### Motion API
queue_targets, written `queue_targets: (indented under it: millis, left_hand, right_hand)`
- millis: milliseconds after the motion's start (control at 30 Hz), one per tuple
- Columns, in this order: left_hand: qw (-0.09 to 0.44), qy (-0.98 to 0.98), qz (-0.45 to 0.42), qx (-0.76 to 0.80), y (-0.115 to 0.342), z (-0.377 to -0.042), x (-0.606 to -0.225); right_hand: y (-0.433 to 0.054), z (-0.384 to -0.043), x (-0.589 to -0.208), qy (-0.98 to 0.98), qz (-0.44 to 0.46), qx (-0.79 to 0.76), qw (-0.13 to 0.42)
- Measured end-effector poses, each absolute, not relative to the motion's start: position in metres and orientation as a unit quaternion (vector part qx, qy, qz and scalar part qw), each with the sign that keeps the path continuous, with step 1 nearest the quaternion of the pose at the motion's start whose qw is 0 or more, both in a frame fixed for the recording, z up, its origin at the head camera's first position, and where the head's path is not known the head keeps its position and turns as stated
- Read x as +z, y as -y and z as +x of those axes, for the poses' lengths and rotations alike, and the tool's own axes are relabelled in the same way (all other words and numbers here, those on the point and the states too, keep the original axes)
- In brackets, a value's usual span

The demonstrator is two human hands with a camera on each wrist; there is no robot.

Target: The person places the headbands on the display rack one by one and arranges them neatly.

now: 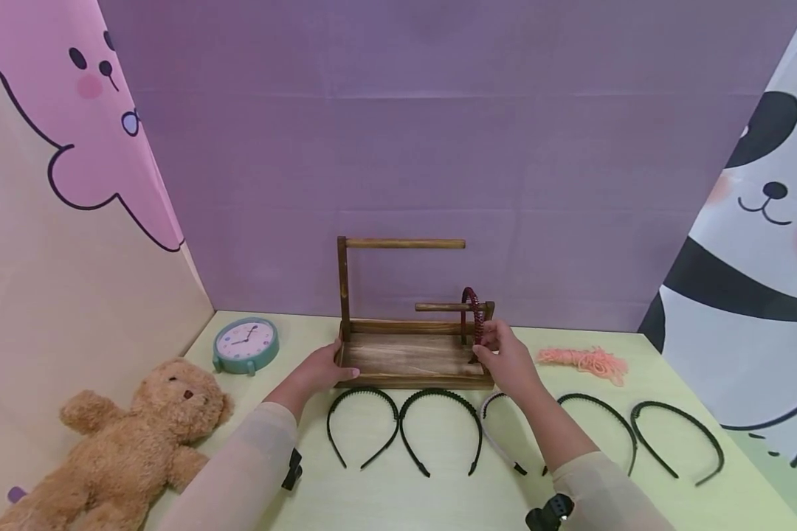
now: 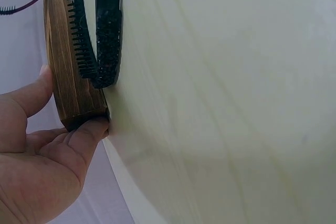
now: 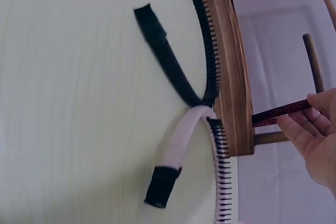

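A wooden rack [image 1: 412, 382] with a tray base and two bars at different heights stands on the table. My left hand [image 1: 319, 371] grips its left end; in the left wrist view the fingers [image 2: 86, 137] curl against the rack's corner, with the thumb on another side. Over the short lower bar at the right hangs a dark red headband [image 1: 478, 324]. My right hand [image 1: 508, 361] pinches it low down, between thumb and fingers, as the right wrist view also shows. The headband's lower ends are partly hidden by the rack and hand.
Along the rack's front lie several headbands: black ones [image 1: 441, 392] and a pale pink one [image 1: 501, 445] partly behind my right arm. Peach yarn [image 1: 587, 361] lies to the right. A teal clock [image 1: 246, 346] and a teddy bear [image 1: 126, 442] are on the left. A purple backdrop [image 1: 405, 147] rises behind.
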State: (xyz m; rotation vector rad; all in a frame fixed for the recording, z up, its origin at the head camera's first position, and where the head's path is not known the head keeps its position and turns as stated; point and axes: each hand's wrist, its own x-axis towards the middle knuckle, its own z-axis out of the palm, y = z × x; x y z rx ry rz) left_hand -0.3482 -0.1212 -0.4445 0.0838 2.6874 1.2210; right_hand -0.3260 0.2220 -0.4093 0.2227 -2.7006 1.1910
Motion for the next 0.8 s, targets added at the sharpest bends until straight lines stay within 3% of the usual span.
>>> queue_targets:
  millis: [800]
  left_hand:
    - [0.097, -0.910, 0.023, 0.403, 0.1213, -0.3472, -0.4439]
  right_hand:
    - [-0.2333, -0.3262, -0.4107, 0.906, 0.070, 0.407, 0.093]
